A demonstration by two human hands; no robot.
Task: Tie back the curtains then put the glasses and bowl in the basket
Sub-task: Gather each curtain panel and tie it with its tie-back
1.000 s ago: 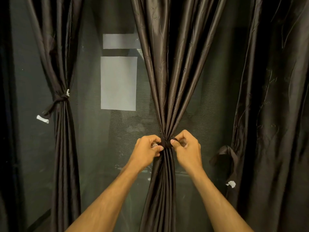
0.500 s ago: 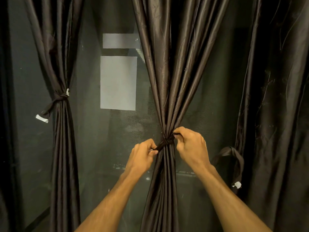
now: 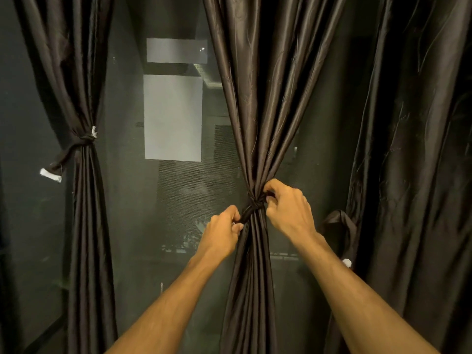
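Both hands on the tie band (image 3: 252, 206) of the middle curtain (image 3: 255, 98).
Band wrapped round the gathered folds, knot at mid-height. Left hand (image 3: 222, 233) pinches one end, low and left of the knot; right hand (image 3: 291, 213) curls over the other end, just right of it and higher. Left curtain (image 3: 81, 226) gathered and cinched by its own tie (image 3: 76, 146). Right curtain (image 3: 408, 175) hangs loose, a slack loop (image 3: 339, 223) at its inner edge. Dark window screen (image 3: 127, 200) behind.

Curled fingers (image 3: 272, 185) hide the tie (image 3: 252, 207) ends; curtains (image 3: 258, 111) overrun top and bottom edges.
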